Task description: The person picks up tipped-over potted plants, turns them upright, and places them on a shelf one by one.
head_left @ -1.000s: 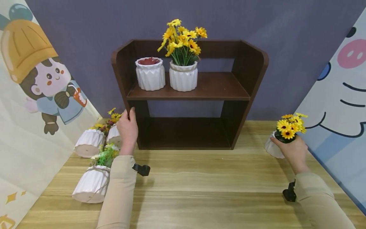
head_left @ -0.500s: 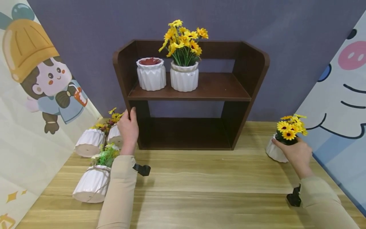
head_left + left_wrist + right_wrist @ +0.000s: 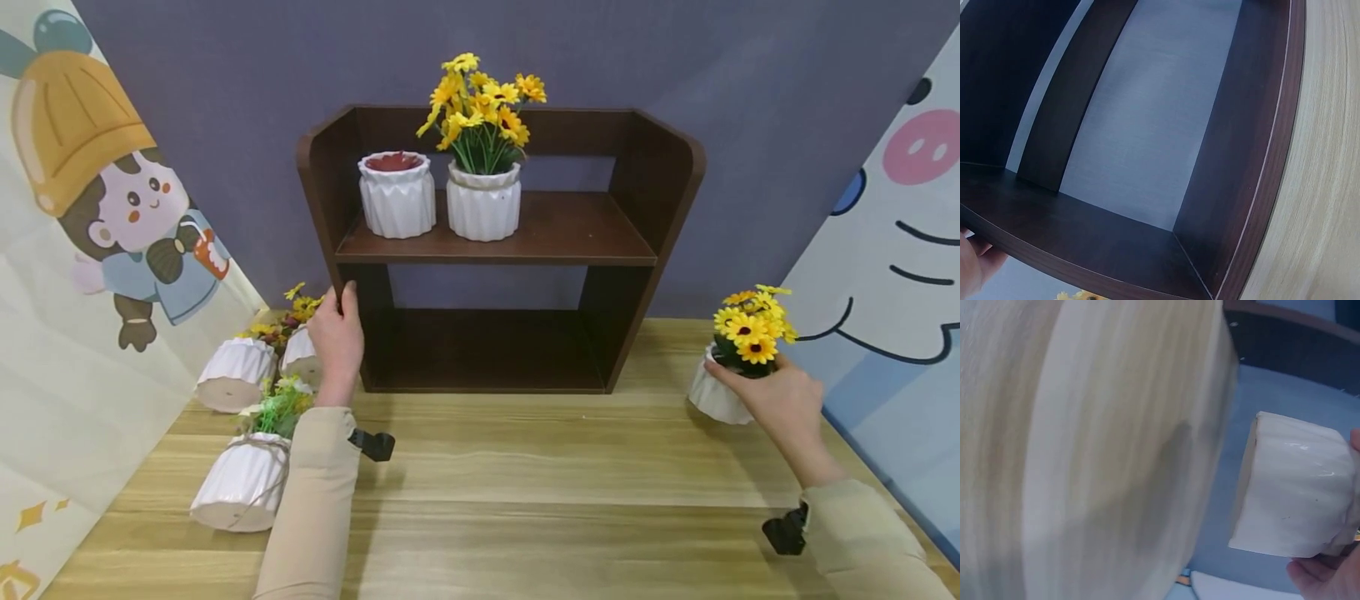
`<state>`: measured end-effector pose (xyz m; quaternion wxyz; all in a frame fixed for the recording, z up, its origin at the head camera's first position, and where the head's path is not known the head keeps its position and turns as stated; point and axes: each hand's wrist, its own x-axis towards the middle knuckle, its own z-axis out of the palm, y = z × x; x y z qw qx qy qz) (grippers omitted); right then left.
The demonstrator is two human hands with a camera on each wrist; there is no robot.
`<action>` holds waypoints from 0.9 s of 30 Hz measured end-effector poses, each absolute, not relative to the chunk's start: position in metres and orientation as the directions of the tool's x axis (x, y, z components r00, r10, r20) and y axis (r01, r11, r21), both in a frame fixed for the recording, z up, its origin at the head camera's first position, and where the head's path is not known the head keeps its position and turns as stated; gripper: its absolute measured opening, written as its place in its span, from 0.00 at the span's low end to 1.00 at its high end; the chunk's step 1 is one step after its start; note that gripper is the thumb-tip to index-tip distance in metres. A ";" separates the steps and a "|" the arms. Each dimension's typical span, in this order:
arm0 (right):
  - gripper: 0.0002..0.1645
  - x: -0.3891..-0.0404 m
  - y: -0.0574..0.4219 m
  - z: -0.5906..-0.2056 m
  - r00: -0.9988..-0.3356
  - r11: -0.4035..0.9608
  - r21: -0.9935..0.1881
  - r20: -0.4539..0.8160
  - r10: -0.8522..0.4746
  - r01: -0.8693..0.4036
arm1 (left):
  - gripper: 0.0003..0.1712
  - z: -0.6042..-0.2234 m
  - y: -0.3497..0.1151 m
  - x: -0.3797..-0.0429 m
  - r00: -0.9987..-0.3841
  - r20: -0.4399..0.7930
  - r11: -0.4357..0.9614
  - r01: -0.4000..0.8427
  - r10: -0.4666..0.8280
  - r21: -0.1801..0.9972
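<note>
My right hand grips a white fluted flowerpot by its upper part at the right of the table. Yellow daisy-like flowers rise from this pot. The right wrist view shows the pot sideways, with fingers at its rim and its base toward the table. At the left, my left hand holds the side panel of a dark brown two-tier shelf. Its thumb lies at the panel's front edge, and part of the hand appears outside the panel in the left wrist view.
On the upper tier stand a white pot with reddish filling and a pot of yellow flowers. Several potted plants lie tipped over left of the shelf, including one with green foliage. Printed panels flank the wooden table.
The right hand first shifts the flowerpot slightly right and toward me, then a little back to the left and up. The right forearm swings rightward. My left hand keeps its hold on the shelf.
</note>
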<state>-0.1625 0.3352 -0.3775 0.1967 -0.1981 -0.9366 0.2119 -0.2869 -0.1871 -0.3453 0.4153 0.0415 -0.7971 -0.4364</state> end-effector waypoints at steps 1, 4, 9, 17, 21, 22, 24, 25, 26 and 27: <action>0.45 -0.161 0.333 -0.375 -0.842 0.841 -0.465 0.304 0.446 0.278 | 0.24 -0.345 -0.187 -0.287 -0.652 0.626 0.615 0.296 -0.429 0.731; 0.40 -0.158 0.326 -0.368 -0.832 0.861 -0.450 0.365 0.418 0.235 | 0.24 -0.345 -0.187 -0.286 -0.652 0.623 0.614 0.293 -0.432 0.733; 0.37 -0.154 0.311 -0.352 -0.825 0.881 -0.439 0.422 0.375 0.176 | 0.24 -0.345 -0.187 -0.286 -0.656 0.621 0.613 0.294 -0.428 0.733; 0.36 -0.146 0.286 -0.328 -0.842 0.898 -0.419 0.432 0.324 0.132 | 0.25 -0.345 -0.187 -0.286 -0.655 0.627 0.616 0.301 -0.422 0.728; 0.33 -0.144 0.275 -0.318 -0.830 0.904 -0.423 0.481 0.283 0.064 | 0.24 -0.344 -0.187 -0.286 -0.646 0.634 0.618 0.305 -0.424 0.724; 0.33 -0.144 0.272 -0.316 -0.825 0.906 -0.421 0.495 0.273 0.047 | 0.24 -0.344 -0.187 -0.286 -0.645 0.636 0.618 0.306 -0.424 0.724; 0.32 -0.143 0.267 -0.311 -0.815 0.913 -0.409 0.523 0.251 0.019 | 0.24 -0.344 -0.186 -0.286 -0.643 0.638 0.619 0.308 -0.424 0.723; 0.32 -0.143 0.264 -0.308 -0.804 0.917 -0.400 0.545 0.239 0.001 | 0.24 -0.344 -0.186 -0.286 -0.643 0.638 0.619 0.308 -0.424 0.722; 0.32 -0.143 0.262 -0.306 -0.793 0.918 -0.395 0.564 0.230 -0.014 | 0.24 -0.344 -0.186 -0.286 -0.643 0.637 0.619 0.308 -0.424 0.723; 0.32 -0.143 0.260 -0.303 -0.784 0.921 -0.389 0.579 0.223 -0.025 | 0.25 -0.344 -0.186 -0.286 -0.645 0.636 0.618 0.307 -0.424 0.724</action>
